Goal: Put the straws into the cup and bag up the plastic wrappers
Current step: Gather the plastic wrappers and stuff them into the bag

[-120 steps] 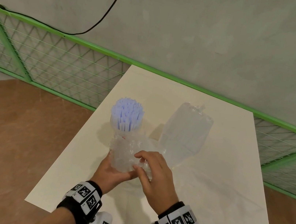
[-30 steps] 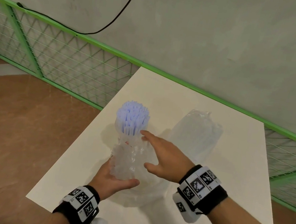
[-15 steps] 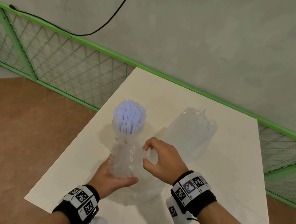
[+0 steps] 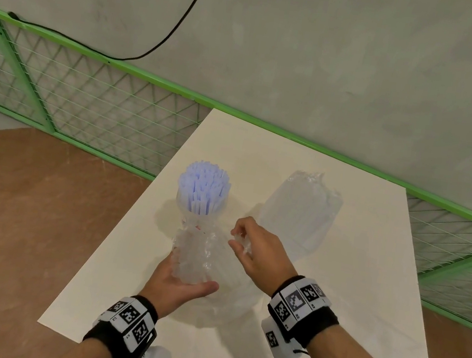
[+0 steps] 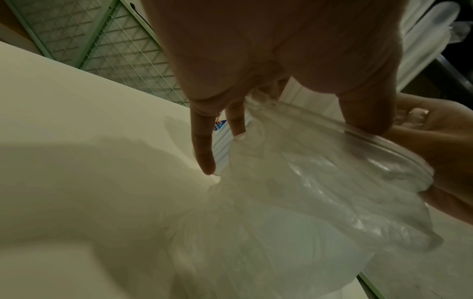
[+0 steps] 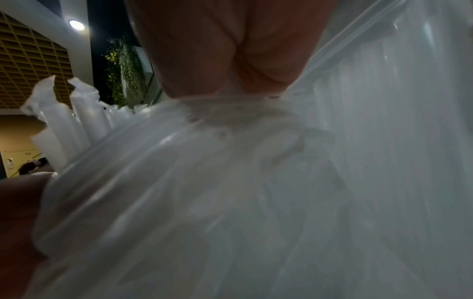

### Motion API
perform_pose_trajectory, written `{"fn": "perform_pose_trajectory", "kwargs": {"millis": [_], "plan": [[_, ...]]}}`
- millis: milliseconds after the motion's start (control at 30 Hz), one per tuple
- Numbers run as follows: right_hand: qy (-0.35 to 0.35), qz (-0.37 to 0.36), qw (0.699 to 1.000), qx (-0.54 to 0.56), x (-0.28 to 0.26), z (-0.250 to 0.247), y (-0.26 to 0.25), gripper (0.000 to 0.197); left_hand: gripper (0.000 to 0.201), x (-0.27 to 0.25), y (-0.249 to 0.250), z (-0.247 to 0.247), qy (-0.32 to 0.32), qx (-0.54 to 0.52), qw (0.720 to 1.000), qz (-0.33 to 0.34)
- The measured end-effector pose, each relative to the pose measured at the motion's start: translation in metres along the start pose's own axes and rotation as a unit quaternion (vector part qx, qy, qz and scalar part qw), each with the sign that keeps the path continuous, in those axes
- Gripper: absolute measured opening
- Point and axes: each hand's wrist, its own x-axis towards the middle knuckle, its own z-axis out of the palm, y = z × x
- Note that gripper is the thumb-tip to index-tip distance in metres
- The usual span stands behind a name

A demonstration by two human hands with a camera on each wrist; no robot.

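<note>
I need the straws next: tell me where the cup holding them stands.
In the head view, the clear plastic cup of pale blue straws stands left of centre on the white table, just beyond the held clear plastic bag.

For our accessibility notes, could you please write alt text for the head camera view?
A left hand grips a clear plastic bag stuffed with wrappers on a white table, while the right hand pinches a crumpled wrapper beside it. Behind stands a cup of pale blue straws.
</note>
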Motion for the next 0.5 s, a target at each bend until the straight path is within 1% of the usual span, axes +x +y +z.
{"fn": "perform_pose_trajectory", "kwargs": {"millis": [67,200,267,300,400,500], "plan": [[0.009,0.003,1.0,-0.004,0.001,-0.002,-0.002,0.017,0.072,0.0,-0.001,0.0,0.001,-0.003,1.0,-0.004],[0.054,-0.002,0.998,0.015,0.003,-0.005,-0.004,0.025,0.072,0.0,0.0,0.0,0.0,-0.003,1.0,0.0],[0.072,-0.004,0.997,0.018,0.004,-0.008,-0.006,0.021,0.074,0.001,0.0,0.0,-0.001,-0.006,1.0,-0.001],[0.088,0.003,0.996,0.024,0.005,-0.01,-0.008,0.019,0.074,0.001,0.0,0.0,-0.001,-0.006,1.0,-0.002],[0.137,0.029,0.988,0.064,0.008,-0.02,-0.014,0.022,0.073,0.001,-0.001,0.0,0.0,-0.009,1.0,-0.002],[0.192,0.027,0.977,0.085,0.011,-0.035,-0.02,0.023,0.07,0.001,0.0,0.0,0.002,-0.007,1.0,-0.001]]}}
